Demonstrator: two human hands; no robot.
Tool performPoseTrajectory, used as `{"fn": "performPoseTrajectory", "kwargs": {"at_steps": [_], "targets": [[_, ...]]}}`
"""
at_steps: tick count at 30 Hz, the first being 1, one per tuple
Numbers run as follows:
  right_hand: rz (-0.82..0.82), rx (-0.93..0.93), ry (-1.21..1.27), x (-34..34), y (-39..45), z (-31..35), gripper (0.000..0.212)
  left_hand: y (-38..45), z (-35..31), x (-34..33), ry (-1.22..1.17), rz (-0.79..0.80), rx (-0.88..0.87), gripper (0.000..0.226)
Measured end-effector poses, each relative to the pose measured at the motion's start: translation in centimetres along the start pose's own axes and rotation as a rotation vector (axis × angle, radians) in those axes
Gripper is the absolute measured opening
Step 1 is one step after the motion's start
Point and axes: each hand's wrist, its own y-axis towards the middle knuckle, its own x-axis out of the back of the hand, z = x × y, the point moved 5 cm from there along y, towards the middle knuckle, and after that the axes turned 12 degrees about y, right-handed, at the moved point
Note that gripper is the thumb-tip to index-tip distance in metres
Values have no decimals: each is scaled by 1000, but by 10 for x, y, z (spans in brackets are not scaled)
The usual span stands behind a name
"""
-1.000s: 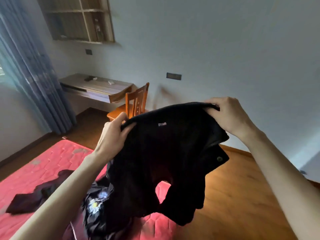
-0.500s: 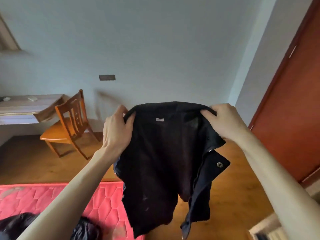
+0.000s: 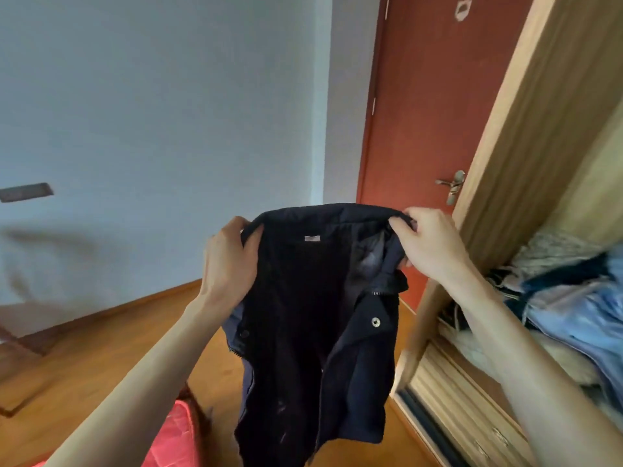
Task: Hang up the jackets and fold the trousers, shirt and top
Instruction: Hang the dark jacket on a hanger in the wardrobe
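Note:
A dark navy jacket (image 3: pixel 313 332) hangs in the air in front of me, its inside and small neck label facing me, front open with a metal snap showing. My left hand (image 3: pixel 229 261) grips the left end of its collar. My right hand (image 3: pixel 428 244) grips the right end of the collar. The jacket's hem dangles above the wooden floor.
An open wooden wardrobe (image 3: pixel 539 156) stands at the right, with piled blue and pale clothes (image 3: pixel 569 298) on a shelf and drawers (image 3: pixel 468 409) below. A red door (image 3: pixel 424 106) is behind the jacket. A corner of the red bedspread (image 3: pixel 172 436) shows at bottom left.
My view has swung right from the bed, desk and chair to the door and wardrobe. The jacket has come along, still held by the collar in both hands.

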Motion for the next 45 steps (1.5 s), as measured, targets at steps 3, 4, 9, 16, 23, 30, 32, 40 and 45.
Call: {"fn": "performPoseTrajectory", "kwargs": {"at_steps": [3, 4, 9, 16, 23, 30, 32, 40, 45], "targets": [[-73, -76, -33, 33, -5, -15, 37, 18, -24, -29, -75, 112, -37, 33], [-100, -93, -45, 44, -5, -18, 39, 23, -31, -38, -99, 147, -47, 36], [-247, -189, -106, 94, -10, -26, 41, 50, -71, -75, -219, 305, -179, 36], [-395, -243, -185, 150, -17, -23, 43, 78, -130, -120, -332, 396, -502, 50], [-472, -223, -317, 202, -26, -13, 5, 97, -192, -156, -342, 355, -710, 56], [-480, -281, -360, 253, -25, -30, 21, 116, -273, -178, -399, 265, -814, 38], [-468, -290, -351, 266, -22, -35, 21, 121, -297, -181, -409, 227, -798, 44], [-422, -266, -389, 322, 4, -50, 18, 148, -399, -190, -441, 173, -766, 41], [-430, -273, -571, 357, 26, -56, 27, 158, -455, -196, -482, 121, -739, 43]]}}
